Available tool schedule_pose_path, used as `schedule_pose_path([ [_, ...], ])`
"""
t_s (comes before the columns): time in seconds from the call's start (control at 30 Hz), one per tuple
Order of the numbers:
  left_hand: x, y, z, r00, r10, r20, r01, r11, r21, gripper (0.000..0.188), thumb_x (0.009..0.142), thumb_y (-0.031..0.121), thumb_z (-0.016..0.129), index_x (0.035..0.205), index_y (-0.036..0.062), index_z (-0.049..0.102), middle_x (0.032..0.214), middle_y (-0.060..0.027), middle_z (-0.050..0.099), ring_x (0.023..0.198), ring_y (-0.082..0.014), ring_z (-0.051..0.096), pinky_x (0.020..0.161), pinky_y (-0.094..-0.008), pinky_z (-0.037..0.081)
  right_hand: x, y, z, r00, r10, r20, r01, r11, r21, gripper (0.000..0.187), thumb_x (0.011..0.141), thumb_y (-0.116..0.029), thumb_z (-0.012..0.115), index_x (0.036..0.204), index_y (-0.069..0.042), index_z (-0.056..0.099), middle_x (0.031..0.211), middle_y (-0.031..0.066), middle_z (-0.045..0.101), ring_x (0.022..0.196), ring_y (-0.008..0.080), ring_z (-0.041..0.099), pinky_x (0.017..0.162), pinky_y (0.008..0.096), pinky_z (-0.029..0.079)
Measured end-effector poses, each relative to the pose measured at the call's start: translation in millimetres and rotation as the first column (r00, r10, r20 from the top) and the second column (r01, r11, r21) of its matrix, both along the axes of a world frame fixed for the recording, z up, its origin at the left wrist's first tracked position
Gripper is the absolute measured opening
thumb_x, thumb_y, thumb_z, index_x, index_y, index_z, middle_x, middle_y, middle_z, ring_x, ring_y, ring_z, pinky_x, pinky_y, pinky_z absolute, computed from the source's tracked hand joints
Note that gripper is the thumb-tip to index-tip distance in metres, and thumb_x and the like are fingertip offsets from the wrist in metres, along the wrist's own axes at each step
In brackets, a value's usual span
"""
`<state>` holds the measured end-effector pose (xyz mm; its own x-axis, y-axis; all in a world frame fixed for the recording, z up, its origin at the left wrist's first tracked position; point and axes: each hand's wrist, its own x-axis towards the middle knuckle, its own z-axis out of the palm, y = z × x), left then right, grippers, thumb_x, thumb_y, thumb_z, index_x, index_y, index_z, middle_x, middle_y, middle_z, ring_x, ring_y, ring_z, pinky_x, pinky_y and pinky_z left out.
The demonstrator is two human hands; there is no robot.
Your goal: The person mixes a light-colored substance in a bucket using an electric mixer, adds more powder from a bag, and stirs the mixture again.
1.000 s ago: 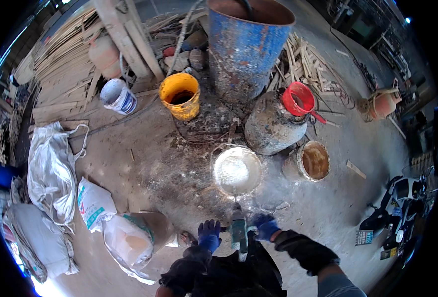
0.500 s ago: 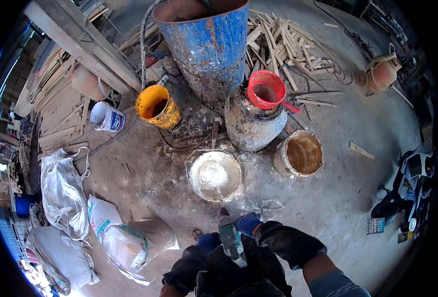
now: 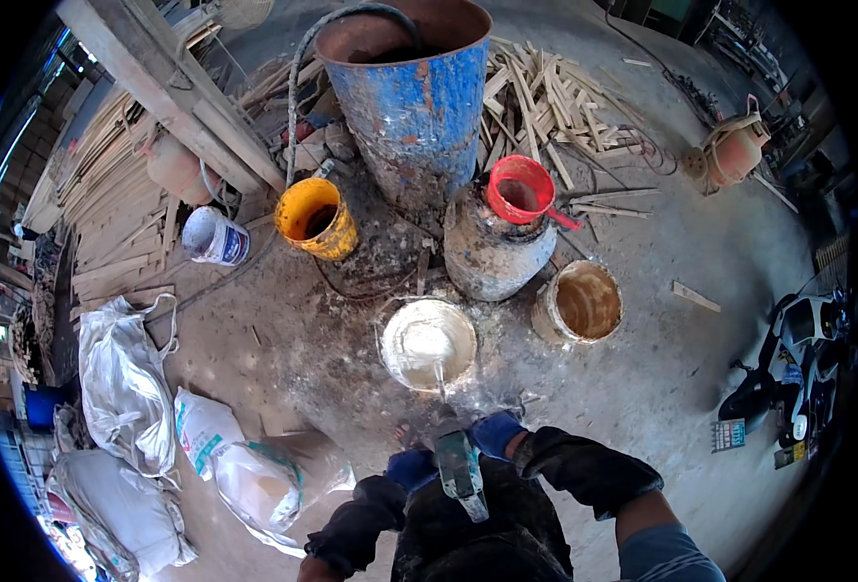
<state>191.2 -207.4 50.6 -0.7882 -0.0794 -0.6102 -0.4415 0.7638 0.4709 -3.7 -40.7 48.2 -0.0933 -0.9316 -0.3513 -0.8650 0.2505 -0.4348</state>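
Observation:
A hand-held power mixer (image 3: 459, 464) with a green-grey body is between my gloved hands. Its thin shaft reaches forward into a round bucket (image 3: 469, 361) crusted with white. Inside lies a mound of white powder (image 3: 427, 341), and the shaft's lower end is buried there. My left hand (image 3: 411, 469), in a blue glove, is closed at the left side of the mixer. On the right side, my right hand (image 3: 496, 434), gloved too, is closed at the tool's front. The fingers of both hands are partly hidden.
A blue drum (image 3: 409, 116), a yellow bucket (image 3: 343, 236), and a grey vessel (image 3: 492, 257) carrying a red dipper (image 3: 545, 184) stand beyond. A tan-coated bucket (image 3: 545, 315) sits right; white sacks (image 3: 128, 378) lie left. Wood scraps (image 3: 535, 97) and a motorbike (image 3: 788, 359) are farther off.
The mixer and both my hands have shifted slightly right, and its shaft now shows more plainly in the white powder. The whole view has tilted a little.

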Motion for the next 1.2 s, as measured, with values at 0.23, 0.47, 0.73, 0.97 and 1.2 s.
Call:
schedule_pose_path([
  [0.23, 11.7, -23.1, 6.2, 0.999, -0.032, -0.022, 0.032, 0.999, -0.022, 0.039, 0.085, 0.048, 0.050, 0.091, 0.0135, 0.068, 0.080, -0.0148, 0.069, 0.076, -0.0354, 0.067, 0.066, -0.0504, 0.052, 19.0, -20.0, 17.6, 0.999, 0.005, -0.043, -0.001, 0.996, 0.093, 0.021, 0.085, -0.025, 0.052, 0.085, -0.010, 0.066, 0.084, 0.0138, 0.068, 0.073, 0.0308, 0.067, 0.060, 0.0463, 0.051],
  [0.47, 24.4, -41.0, -5.6, 0.996, -0.080, 0.033, 0.081, 0.995, -0.057, 0.038, 0.087, 0.046, 0.047, 0.088, 0.0137, 0.067, 0.084, -0.0147, 0.069, 0.080, -0.0355, 0.066, 0.068, -0.0503, 0.051, 25.9, -42.5, 22.1, 0.999, -0.048, -0.014, 0.048, 0.997, 0.066, 0.023, 0.086, -0.027, 0.051, 0.087, -0.011, 0.067, 0.088, 0.0132, 0.069, 0.077, 0.0307, 0.068, 0.064, 0.0463, 0.052],
  [0.73, 8.4, -58.9, 9.2, 0.999, -0.021, 0.035, 0.023, 0.999, -0.044, 0.040, 0.086, 0.050, 0.047, 0.089, 0.0156, 0.067, 0.085, -0.0141, 0.069, 0.080, -0.0374, 0.066, 0.070, -0.0517, 0.051, 22.4, -56.4, 29.7, 0.996, -0.094, -0.007, 0.095, 0.989, 0.116, 0.022, 0.086, -0.026, 0.051, 0.090, -0.012, 0.068, 0.089, 0.0128, 0.069, 0.079, 0.0316, 0.068, 0.067, 0.0474, 0.053],
  [0.97, 9.5, -53.1, -21.4, 0.996, -0.072, -0.046, 0.070, 0.996, -0.047, 0.038, 0.083, 0.054, 0.053, 0.089, 0.0187, 0.067, 0.083, -0.0122, 0.069, 0.077, -0.0378, 0.065, 0.067, -0.0515, 0.051, -0.8, -64.0, 25.6, 1.000, -0.010, -0.020, 0.014, 0.976, 0.215, 0.023, 0.086, -0.027, 0.052, 0.092, -0.012, 0.068, 0.091, 0.0134, 0.070, 0.080, 0.0329, 0.068, 0.067, 0.0485, 0.053],
  [1.2, -2.7, -44.7, 0.2, 0.997, -0.020, -0.071, 0.020, 1.000, 0.004, 0.038, 0.082, 0.053, 0.054, 0.089, 0.0177, 0.067, 0.080, -0.0123, 0.068, 0.076, -0.0358, 0.065, 0.065, -0.0502, 0.050, -16.1, -55.0, 33.5, 1.000, -0.002, 0.000, 0.002, 0.987, 0.161, 0.022, 0.086, -0.028, 0.053, 0.090, -0.012, 0.067, 0.086, 0.0139, 0.069, 0.076, 0.0337, 0.068, 0.064, 0.0481, 0.052],
])
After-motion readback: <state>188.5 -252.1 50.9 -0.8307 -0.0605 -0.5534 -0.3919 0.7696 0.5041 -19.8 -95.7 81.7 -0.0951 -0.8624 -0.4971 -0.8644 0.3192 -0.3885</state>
